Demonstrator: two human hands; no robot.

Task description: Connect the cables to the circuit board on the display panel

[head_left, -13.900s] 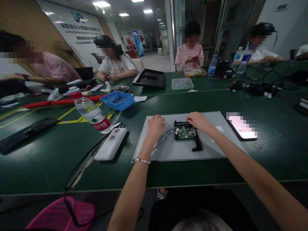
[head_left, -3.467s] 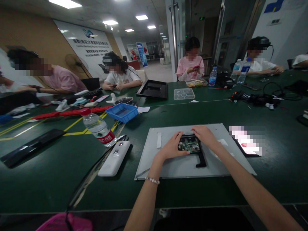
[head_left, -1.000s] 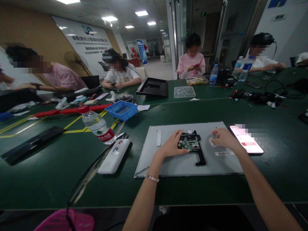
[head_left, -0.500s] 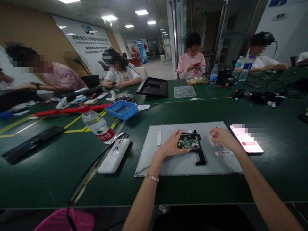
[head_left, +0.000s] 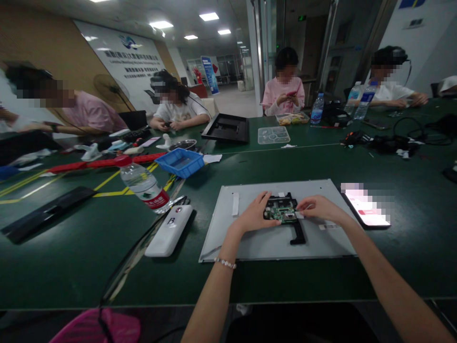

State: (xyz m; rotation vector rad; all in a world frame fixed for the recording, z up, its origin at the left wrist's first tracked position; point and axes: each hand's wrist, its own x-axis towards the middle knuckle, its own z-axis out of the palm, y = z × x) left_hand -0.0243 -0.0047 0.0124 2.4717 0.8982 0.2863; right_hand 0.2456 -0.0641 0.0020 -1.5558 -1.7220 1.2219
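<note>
A light grey flat panel lies on the green table, with a black bracket and a green circuit board on top of it. My left hand spans the left side of the bracket and board, fingers at the far edge and thumb along the near edge. At the board's right side, my right hand pinches a small white piece, too small to make out exactly. A white strip is on the panel's left part, and a barcode label shows below my right hand.
A lit phone lies right of the panel. To the left are a white power bank, a leaning water bottle, a blue tray and a long black part. Several people sit around the table.
My right hand has moved left from over the white label on the panel to the board's right edge. Earlier it touched the bracket's top. My left hand has kept its hold lately.
</note>
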